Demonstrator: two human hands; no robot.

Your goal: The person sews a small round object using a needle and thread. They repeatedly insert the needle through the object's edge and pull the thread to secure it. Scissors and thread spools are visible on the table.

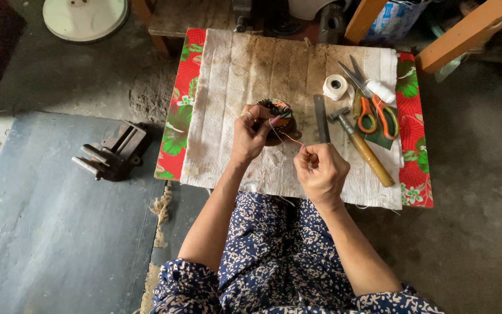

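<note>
My left hand grips a small round brown piece wound with dark coils, holding it over the stained white cloth. A thin copper-coloured wire runs from that piece to my right hand, which pinches the wire's end in closed fingers, a little lower and to the right. Both hands hover above the low table's front half.
On the cloth's right side lie a wooden-handled hammer, orange-handled scissors, a white tape roll, a white spool and a metal ruler. A metal vise sits on the floor to the left. Wooden legs stand at the back right.
</note>
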